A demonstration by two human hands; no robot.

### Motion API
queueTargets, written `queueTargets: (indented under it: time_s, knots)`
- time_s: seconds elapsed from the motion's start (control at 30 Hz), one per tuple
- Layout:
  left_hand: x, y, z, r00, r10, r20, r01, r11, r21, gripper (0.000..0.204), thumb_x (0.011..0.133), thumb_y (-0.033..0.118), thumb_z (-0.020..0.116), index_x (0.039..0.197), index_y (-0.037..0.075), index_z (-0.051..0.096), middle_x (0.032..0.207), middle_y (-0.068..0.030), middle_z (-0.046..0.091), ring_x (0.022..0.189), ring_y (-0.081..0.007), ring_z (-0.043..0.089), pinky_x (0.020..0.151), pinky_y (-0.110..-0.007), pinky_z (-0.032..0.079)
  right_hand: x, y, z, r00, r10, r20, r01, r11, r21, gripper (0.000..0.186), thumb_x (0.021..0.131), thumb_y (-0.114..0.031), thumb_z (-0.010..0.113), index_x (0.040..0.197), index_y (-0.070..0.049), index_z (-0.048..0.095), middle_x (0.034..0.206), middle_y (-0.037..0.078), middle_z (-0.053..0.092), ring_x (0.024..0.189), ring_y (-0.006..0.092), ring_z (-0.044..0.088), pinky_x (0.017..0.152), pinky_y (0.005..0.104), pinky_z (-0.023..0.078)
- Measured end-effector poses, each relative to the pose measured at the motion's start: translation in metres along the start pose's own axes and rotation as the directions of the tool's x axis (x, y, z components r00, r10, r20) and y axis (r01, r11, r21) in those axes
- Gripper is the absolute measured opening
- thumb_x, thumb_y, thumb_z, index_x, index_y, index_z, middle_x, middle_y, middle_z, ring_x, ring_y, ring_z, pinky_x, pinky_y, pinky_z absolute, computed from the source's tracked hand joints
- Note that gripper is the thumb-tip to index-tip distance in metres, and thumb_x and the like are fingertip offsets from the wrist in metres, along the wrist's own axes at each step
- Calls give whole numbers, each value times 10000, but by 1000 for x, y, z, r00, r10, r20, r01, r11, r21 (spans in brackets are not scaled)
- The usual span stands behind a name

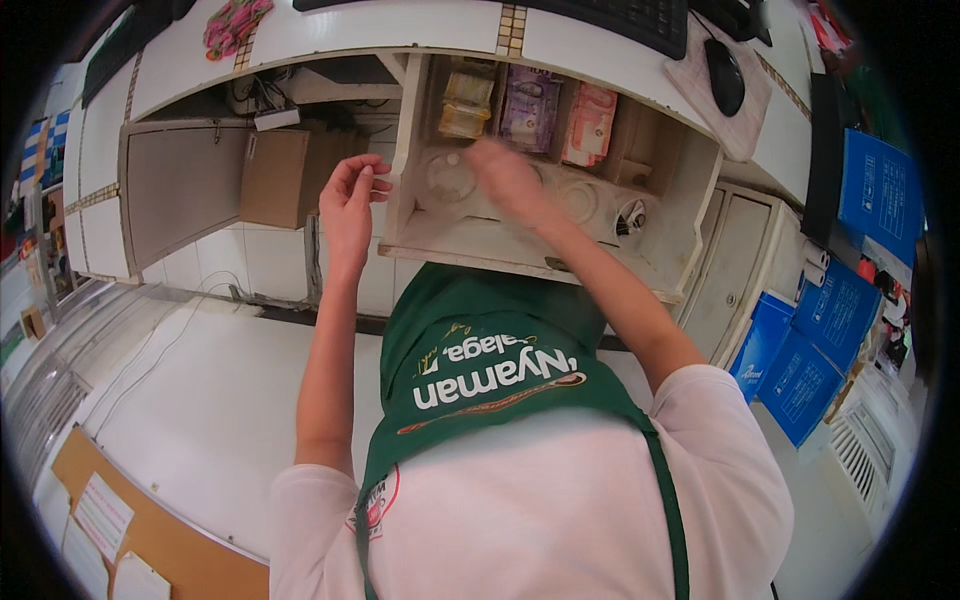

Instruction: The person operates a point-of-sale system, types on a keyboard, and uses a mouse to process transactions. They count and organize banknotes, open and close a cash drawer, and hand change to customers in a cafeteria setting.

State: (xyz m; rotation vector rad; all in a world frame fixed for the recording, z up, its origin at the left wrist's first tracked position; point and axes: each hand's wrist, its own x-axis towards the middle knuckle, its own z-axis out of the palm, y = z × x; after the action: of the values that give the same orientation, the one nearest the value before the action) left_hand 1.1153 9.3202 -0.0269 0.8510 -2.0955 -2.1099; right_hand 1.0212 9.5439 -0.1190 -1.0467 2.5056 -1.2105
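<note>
A white cash drawer [470,240] stands pulled out under the counter. Its back slots hold yellow [466,103], purple [530,108] and pink [590,122] banknote stacks; round coin cups line the front. My right hand [508,178] reaches into the drawer over the coin cups; it is blurred, and whether it holds anything cannot be told. My left hand [350,200] hovers just left of the drawer's side, fingertips pinched together, possibly on something small. I wear a green apron [490,370] over a white shirt.
On the white tiled counter [400,25] lie a black keyboard [630,20] and a black mouse [725,75] on a pad. An open cabinet door [175,195] and a cardboard box [275,175] sit at left. Blue folders [815,350] lean at right.
</note>
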Motion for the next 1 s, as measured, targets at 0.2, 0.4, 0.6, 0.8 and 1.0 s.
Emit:
queueTargets:
  time_s: [0.2, 0.4, 0.6, 0.8, 1.0]
  knots:
    - [-22, -8, -21, 999, 12, -47, -12, 1000, 10, 190, 1037, 106, 529, 1132, 5, 660, 1014, -60, 723, 822, -107, 645, 760, -261, 513, 0, 3, 80, 831, 37, 555, 190, 919, -345, 100, 791, -29, 630, 845, -30, 715, 902, 197, 706, 926, 389, 703, 812, 466, 575]
    - [-46, -19, -26, 995, -14, -99, 16, 1000, 16, 185, 1036, 111, 536, 1129, 16, 665, 1018, -54, 725, 825, -106, 643, 765, -262, 511, -5, 21, 90, 841, -14, 541, 191, 943, -273, 118, 813, -66, 595, 840, -19, 699, 895, 209, 697, 923, 411, 693, 815, 483, 564]
    - [-45, -26, -30, 996, -40, -83, 41, 999, 18, 185, 1041, 113, 531, 1131, 21, 665, 1023, -54, 724, 818, -103, 639, 753, -256, 509, -10, 19, 97, 911, 13, 413, 66, 982, -176, 145, 860, -80, 569, 906, -17, 690, 922, 209, 699, 936, 419, 681, 820, 496, 553]
    - [-44, -17, -11, 993, -118, 11, 118, 992, 38, 269, 1078, 224, 495, 1178, 25, 644, 1001, -67, 714, 792, -105, 630, 657, -267, 509, 11, -11, 71, 932, 49, 360, 31, 976, -214, 112, 861, -56, 592, 891, -24, 695, 908, 195, 703, 889, 384, 697, 778, 480, 557]
    - [-29, -13, 31, 855, -441, 272, 491, 858, -152, 497, 1091, 472, 403, 1187, 38, 626, 898, -74, 665, 667, -126, 580, 545, -265, 462, 6, -61, -21, 966, 239, 98, -258, 879, 401, 159, 825, -142, 740, 901, -5, 716, 894, 149, 710, 793, 312, 697, 729, 414, 557]
